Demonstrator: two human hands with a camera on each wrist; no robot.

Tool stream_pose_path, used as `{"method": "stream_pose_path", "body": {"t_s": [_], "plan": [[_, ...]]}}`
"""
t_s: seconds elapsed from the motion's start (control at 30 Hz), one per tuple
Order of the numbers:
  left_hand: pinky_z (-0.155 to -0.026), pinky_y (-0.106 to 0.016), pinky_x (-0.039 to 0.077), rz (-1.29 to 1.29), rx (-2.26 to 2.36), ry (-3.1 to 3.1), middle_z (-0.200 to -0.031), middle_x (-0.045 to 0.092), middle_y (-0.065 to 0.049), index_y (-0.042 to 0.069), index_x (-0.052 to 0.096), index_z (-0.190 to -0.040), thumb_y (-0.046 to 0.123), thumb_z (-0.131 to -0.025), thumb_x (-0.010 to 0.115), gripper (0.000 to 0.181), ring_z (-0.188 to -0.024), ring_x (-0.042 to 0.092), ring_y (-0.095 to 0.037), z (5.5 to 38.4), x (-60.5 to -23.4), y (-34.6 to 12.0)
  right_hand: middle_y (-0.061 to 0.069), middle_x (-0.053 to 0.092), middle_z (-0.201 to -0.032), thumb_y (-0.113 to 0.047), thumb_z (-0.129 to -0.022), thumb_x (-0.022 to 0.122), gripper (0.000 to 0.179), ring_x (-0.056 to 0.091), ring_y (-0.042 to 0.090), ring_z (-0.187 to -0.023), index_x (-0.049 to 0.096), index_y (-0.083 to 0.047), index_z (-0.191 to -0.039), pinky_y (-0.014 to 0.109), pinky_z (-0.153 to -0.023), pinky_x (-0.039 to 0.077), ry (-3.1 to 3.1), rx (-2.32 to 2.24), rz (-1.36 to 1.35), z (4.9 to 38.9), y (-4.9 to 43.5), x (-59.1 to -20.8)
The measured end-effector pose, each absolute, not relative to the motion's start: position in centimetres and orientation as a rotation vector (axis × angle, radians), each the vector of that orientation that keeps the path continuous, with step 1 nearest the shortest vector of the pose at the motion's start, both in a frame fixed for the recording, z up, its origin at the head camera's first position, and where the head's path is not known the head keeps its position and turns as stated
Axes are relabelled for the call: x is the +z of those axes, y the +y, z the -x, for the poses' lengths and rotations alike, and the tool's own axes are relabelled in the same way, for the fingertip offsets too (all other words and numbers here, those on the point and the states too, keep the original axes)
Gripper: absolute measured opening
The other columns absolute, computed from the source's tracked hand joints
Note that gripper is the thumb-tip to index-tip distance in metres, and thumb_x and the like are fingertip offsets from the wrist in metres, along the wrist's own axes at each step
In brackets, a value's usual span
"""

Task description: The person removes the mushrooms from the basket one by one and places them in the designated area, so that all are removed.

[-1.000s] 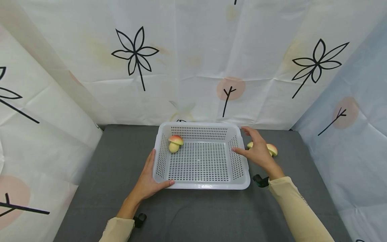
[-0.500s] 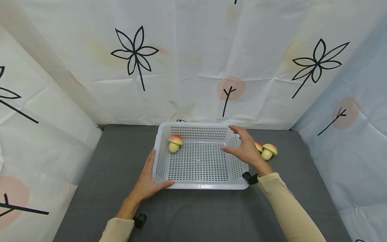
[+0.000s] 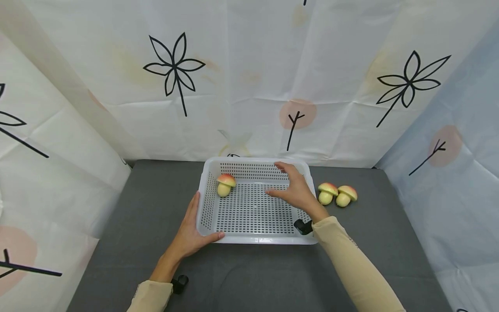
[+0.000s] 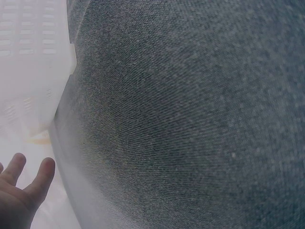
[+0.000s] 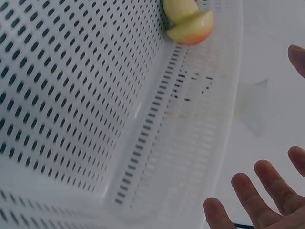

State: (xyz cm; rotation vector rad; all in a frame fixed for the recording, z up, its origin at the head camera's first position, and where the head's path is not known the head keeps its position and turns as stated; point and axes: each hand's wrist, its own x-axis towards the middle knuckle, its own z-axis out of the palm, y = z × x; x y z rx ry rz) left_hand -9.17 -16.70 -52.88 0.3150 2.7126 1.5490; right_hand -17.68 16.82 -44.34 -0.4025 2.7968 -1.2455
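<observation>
A white perforated plastic basket [image 3: 257, 239] stands on the dark grey cloth, with one toy mushroom [image 3: 225, 185] in its back left corner. The mushroom has a red-and-yellow cap and a pale yellow stem. My left hand [image 3: 191, 236] rests against the basket's left side, fingers straight and the thumb at the front rim. Over the right half of the basket, my right hand [image 3: 298, 190] hovers with thumb and fingers spread and nothing between them. Right of the basket, a second mushroom [image 3: 326, 193] and a third mushroom [image 3: 346, 196] sit side by side on the cloth.
The grey cloth-covered table [image 3: 249, 277] reaches back to a white curtain [image 3: 249, 86] printed with black leaf outlines. More white fabric encloses the left and right sides. The basket's back rim is close to the rear curtain.
My right hand has moved left, from beside the basket's right rim to over its inside, uncovering the two mushrooms outside. My left hand and the basket stay nearly still.
</observation>
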Motion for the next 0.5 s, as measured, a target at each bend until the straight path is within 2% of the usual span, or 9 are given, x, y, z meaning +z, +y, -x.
{"method": "stream_pose_path", "body": {"t_s": [0.13, 0.5], "plan": [[-0.107, -0.067, 0.025, -0.308, 1.553, 2.709, -0.169, 0.004, -0.008, 0.028, -0.002, -0.164, 0.04, -0.069, 0.094, 0.136, -0.146, 0.024, -0.039, 9.2, -52.9, -16.7, 0.013, 0.044, -0.153, -0.033, -0.08, 0.088, 0.091, 0.042, 0.036, -0.138, 0.04, -0.013, -0.155, 0.057, -0.107, 0.037, 2.771, -1.244, 0.382, 18.1, 15.4, -45.0], [-0.107, -0.067, 0.025, -0.305, 1.548, 2.708, -0.169, 0.004, -0.008, 0.024, -0.001, -0.165, 0.041, -0.069, 0.094, 0.136, -0.147, 0.023, -0.039, 9.2, -53.0, -16.7, 0.012, 0.048, -0.149, -0.03, -0.08, 0.089, 0.089, 0.045, 0.036, -0.136, 0.042, -0.013, -0.154, 0.053, -0.106, 0.04, 2.69, -1.288, 0.312, 19.0, 12.2, -47.1]]}}
